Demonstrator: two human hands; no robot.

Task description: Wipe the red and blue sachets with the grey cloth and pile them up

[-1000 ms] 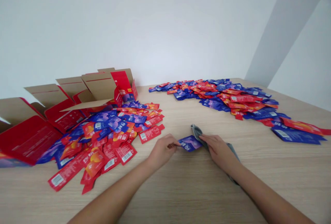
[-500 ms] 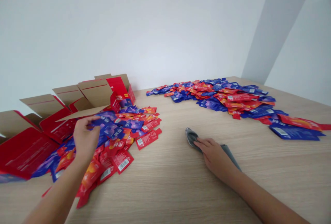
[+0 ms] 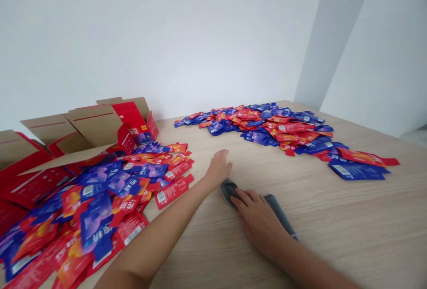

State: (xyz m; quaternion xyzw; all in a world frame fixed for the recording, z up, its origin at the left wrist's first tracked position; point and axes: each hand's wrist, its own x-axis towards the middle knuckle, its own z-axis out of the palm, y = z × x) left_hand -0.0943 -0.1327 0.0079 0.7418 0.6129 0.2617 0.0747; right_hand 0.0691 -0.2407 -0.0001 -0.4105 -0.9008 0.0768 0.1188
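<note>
My right hand (image 3: 262,215) rests on the table with its fingers closed over a dark grey item (image 3: 280,213) that has a pale rim at its left end. Its kind I cannot make out, as the hand covers its middle. Just beyond that left end is my left hand (image 3: 218,168), fingers apart, with nothing visible in it. The left forearm reaches across the near edge of a heap of red and blue sachets (image 3: 125,184), several with barcodes showing.
Opened red cardboard boxes (image 3: 96,124) with brown insides stand along the left, behind the near heap. A second heap of red and blue sachets (image 3: 267,122) spreads across the back and right of the wooden table (image 3: 207,253). A white wall (image 3: 207,39) rises behind.
My left hand has left the blue sachets on the left heap and moved right, beside the grey item. My right hand stays on that item. The view has turned slightly right.
</note>
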